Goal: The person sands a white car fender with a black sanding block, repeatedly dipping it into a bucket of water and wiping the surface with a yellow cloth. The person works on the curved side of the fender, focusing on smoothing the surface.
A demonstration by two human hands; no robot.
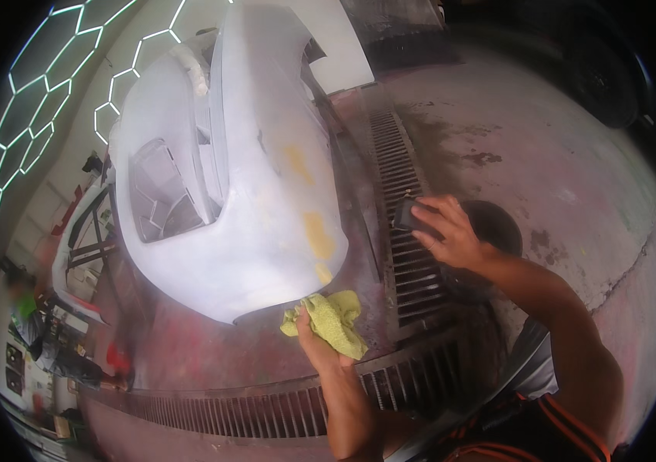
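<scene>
My left hand (pixel 317 344) grips a crumpled yellow-green cloth (pixel 335 317) just below the near corner of a whitish car body part (pixel 262 231). Whether the cloth touches the panel, I cannot tell. Yellowish patches (pixel 317 236) mark the panel's right side, and an opening (pixel 166 192) is cut into its left. To the right of the panel and apart from it, my right hand (pixel 451 235) holds a small dark block (pixel 405 215) between thumb and fingers. The block's far details are too dark to make out.
Metal floor grates (pixel 412 285) run beside the panel and across in front of me. A dark round bucket (pixel 497 227) stands behind my right forearm. Another person (pixel 43 339) is at the left, near a frame-like car part (pixel 85 262). A vehicle wheel (pixel 601 81) shows at upper right.
</scene>
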